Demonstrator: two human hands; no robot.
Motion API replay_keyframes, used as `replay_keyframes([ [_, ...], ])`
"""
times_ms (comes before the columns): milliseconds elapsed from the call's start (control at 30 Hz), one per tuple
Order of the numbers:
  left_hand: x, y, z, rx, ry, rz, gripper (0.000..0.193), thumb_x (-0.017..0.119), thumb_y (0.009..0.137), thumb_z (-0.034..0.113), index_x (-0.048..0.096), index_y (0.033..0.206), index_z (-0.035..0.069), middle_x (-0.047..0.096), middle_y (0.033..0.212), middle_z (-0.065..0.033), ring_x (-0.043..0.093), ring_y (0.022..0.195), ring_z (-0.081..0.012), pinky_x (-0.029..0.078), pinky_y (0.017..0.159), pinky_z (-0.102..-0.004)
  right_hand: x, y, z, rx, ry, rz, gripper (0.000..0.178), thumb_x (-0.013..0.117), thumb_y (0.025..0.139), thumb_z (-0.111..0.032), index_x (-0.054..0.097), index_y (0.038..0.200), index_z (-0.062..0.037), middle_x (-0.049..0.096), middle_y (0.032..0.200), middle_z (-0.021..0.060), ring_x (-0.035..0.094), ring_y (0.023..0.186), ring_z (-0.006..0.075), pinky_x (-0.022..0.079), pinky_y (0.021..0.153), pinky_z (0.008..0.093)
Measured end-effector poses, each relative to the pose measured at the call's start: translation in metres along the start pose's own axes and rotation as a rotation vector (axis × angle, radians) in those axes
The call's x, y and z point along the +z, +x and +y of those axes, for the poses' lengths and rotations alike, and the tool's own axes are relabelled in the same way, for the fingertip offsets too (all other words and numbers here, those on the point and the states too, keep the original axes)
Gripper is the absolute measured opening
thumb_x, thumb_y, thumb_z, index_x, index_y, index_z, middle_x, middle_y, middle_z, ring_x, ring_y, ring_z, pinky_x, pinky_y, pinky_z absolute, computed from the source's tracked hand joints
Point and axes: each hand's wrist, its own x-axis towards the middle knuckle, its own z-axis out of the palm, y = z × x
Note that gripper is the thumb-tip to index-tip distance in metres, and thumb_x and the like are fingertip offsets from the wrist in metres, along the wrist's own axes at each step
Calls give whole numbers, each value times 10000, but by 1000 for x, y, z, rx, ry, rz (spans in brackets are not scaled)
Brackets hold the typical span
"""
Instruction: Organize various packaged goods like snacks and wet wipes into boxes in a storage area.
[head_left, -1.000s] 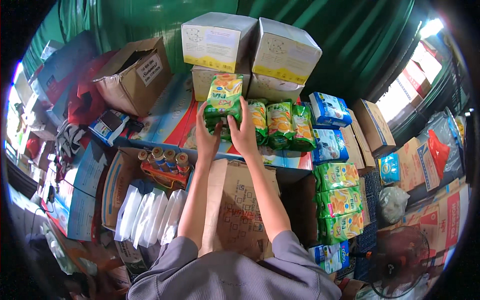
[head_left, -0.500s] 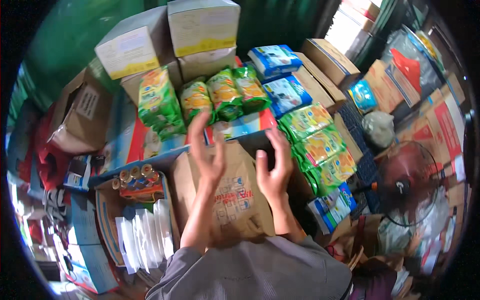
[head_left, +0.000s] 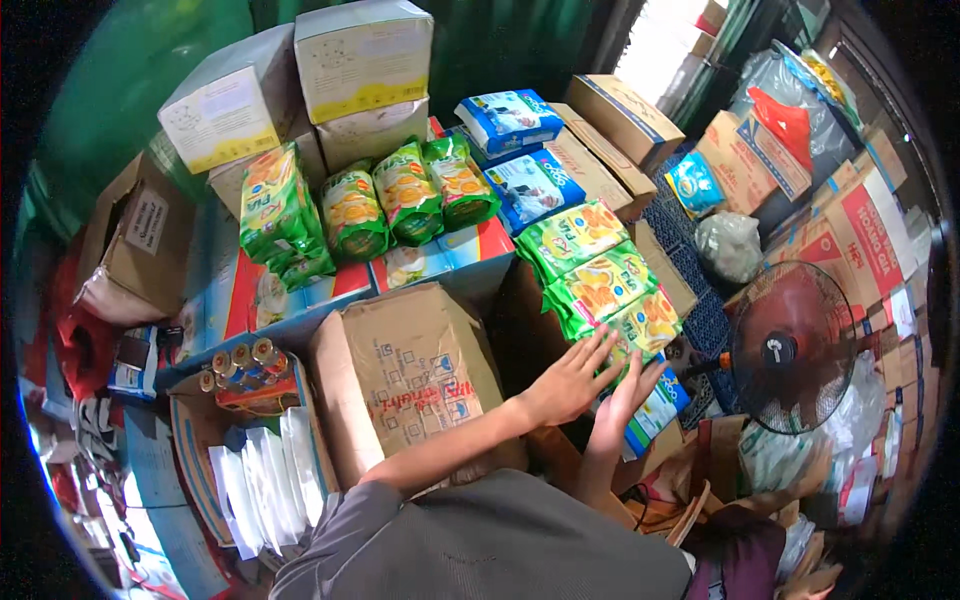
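My left hand (head_left: 576, 382) reaches across to the right, its fingers stretched out onto the lower end of the nearest green snack packet (head_left: 645, 327). Beside it, my right hand (head_left: 626, 394) has its fingers extended at the same packet's near edge, partly overlapped by the left. Neither hand is closed round the packet. That packet lies flat in a row with two similar green packets (head_left: 607, 280), their yellow-orange pictures facing up. A blue and white packet (head_left: 655, 415) lies just beyond my right hand. The taped brown carton (head_left: 405, 375) sits left of my forearms.
Several upright green packets (head_left: 408, 190) stand on red and blue boxes at the back, near blue packets (head_left: 535, 188). An open carton (head_left: 190, 420) at left holds jars and white packs. A fan (head_left: 790, 345) stands right. Another person's dark purple clothing (head_left: 740, 555) shows lower right.
Both hands have moved from above the brown carton to the right and down, onto the nearest green packet. The view has shifted slightly.
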Motion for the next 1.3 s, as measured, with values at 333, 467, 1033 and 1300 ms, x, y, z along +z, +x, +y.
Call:
replay_keyframes([
  [333,-9,-6,-10,82,-112,-53,639,529,1008,276,374,1607,115,172,1734,-209,133,1618,-384,158,1304,-539,14,-49,-14,-76,312,-93,658,492,1099,-162,174,1663,-45,465,1543,275,539,1356,386,422,1135,520],
  [467,-40,-6,-7,104,-70,127,696,604,967,248,372,1620,182,161,1737,-211,153,1613,-390,162,1297,-564,29,-74,-44,-295,184,47,624,484,1107,-145,231,1667,-42,357,1655,215,430,1467,347,356,1198,493],
  [1033,-265,-133,-78,-533,227,931,799,753,796,-84,526,1533,127,544,1519,-226,532,1393,-424,490,1110,-455,276,-187,-115,-555,328,-1062,707,612,1015,-14,289,1644,1,369,1663,185,451,1454,254,387,1176,380],
  [1300,-321,-184,-133,-767,-94,1098,815,768,905,21,361,1611,63,597,1455,-250,603,1337,-345,488,1078,-398,389,-241,-92,-468,165,-1306,708,672,1008,-232,370,1587,42,520,1544,259,521,1419,317,387,1176,387],
])
